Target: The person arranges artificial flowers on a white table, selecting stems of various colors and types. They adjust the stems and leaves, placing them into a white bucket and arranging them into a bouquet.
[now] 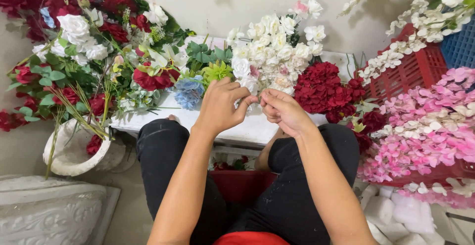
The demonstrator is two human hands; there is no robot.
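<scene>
small white flower, perhaps pinched, both hands

The white flowers form a dense, rounded bunch of cream-white blooms with a few pale pink ones mixed in. It stands on the white board, leaning toward the wall, its lower edge at the fingertips.
</scene>
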